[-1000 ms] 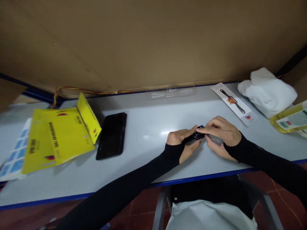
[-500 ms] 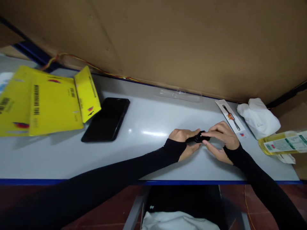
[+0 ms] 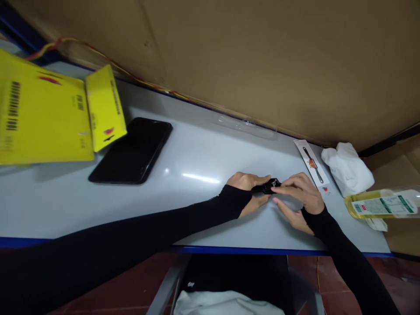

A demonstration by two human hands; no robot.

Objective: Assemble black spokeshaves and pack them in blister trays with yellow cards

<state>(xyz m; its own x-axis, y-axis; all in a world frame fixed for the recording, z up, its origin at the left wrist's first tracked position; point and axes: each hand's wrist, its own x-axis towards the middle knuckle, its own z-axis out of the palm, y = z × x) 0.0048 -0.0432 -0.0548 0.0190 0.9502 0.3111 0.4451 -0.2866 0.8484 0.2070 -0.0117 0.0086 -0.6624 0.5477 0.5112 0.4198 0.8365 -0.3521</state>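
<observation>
My left hand (image 3: 244,183) is closed around a small black tool (image 3: 268,186) with a dark handle and a shiny round metal detail near its right end. Its exact kind cannot be made out, as fingers cover much of it. At that right end, the extended fingers of my right hand (image 3: 303,194) touch or nearly touch the tool, with the thumb apart below. Beyond my right hand lies a printed card (image 3: 308,159) picturing a black-handled tool with an orange part.
Yellow printed packaging (image 3: 46,118) stands at the left beside a black tablet-like device (image 3: 131,151). Clear plastic (image 3: 246,127) lies along the cardboard wall (image 3: 246,57). A white cloth bundle (image 3: 348,168) and a bottle of yellow liquid (image 3: 380,204) are at the right.
The view has shifted, moving the packaging up and left in the picture. My right thumb and fingertips have drawn slightly apart at the tool's end, while my left hand keeps its hold.
</observation>
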